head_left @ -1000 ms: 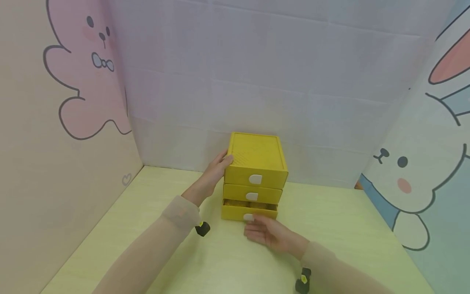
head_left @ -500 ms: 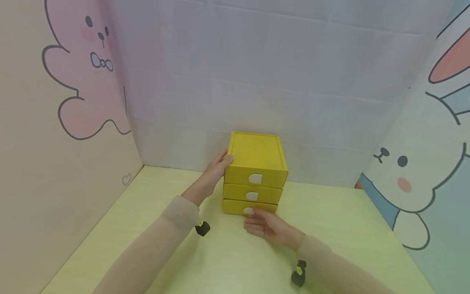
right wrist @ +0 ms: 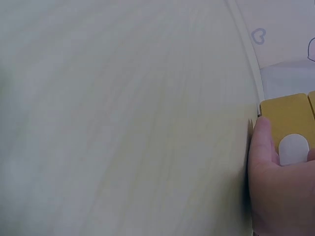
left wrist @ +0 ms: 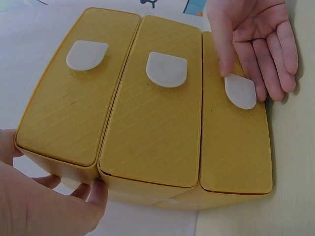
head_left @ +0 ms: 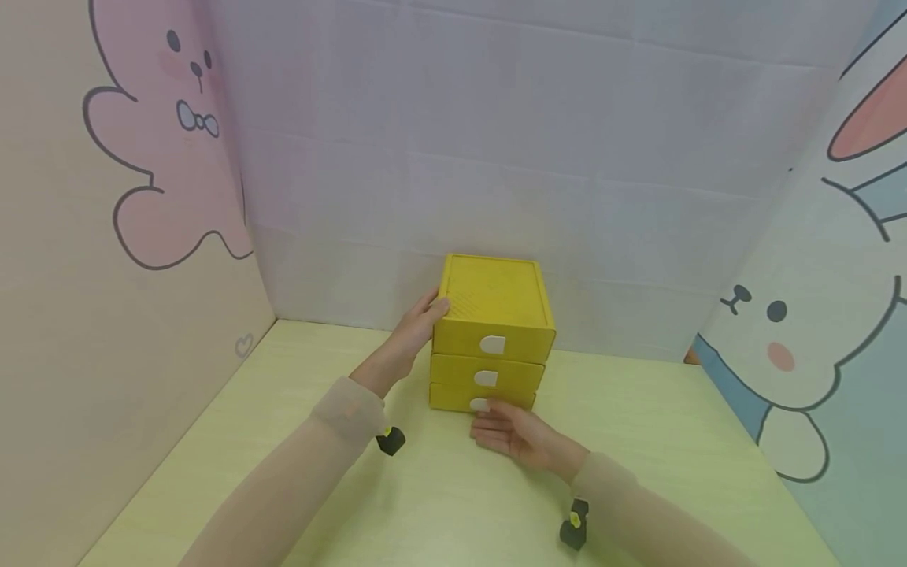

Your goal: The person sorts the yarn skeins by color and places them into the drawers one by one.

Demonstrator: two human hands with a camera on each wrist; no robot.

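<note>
A yellow three-drawer box (head_left: 496, 290) stands near the back wall, with a white tab on each drawer. My left hand (head_left: 407, 342) holds its left side, thumb over the top edge and fingers along the side wall. At the lowest drawer (left wrist: 236, 152), all but flush with the others, is my right hand (head_left: 520, 437). In the left wrist view that hand's thumb touches the drawer front beside the white tab (left wrist: 241, 92). Its other fingers extend loosely below, near the tabletop. What lies inside the drawers is hidden.
The pale yellow tabletop (head_left: 397, 504) is bounded by a plain back wall (head_left: 496, 142) and two side walls. A pink bear is printed on the left wall, a white rabbit (head_left: 765, 339) on the right.
The lowest drawer, partly out a second ago, has slid in and hides its contents. My right hand moved slightly forward with it; the left hand stayed in place.
</note>
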